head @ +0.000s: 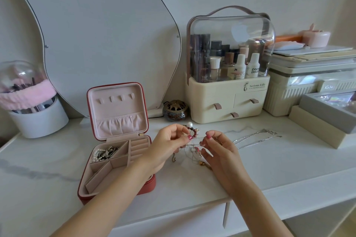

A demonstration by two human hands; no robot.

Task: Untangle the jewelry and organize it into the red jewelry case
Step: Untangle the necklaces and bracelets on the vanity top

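Here, centre frame | left hand [167,143] raised, fingers pinching beaded bracelet [193,133] | right hand [217,148] fingers pinching thin chain of tangled jewelry [192,152] on desk [269,163] | red jewelry case [115,140] open, lower left, partly hidden by left forearm | chain knots hard to make out

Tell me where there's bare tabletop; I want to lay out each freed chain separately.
Bare patches: the front strip near the right forearm, below the silver chains, and the left side between the brush holder and the red case. Crowded: between the hands, left hand and right hand, where the tangle lies, and the back right by the organizer and boxes.
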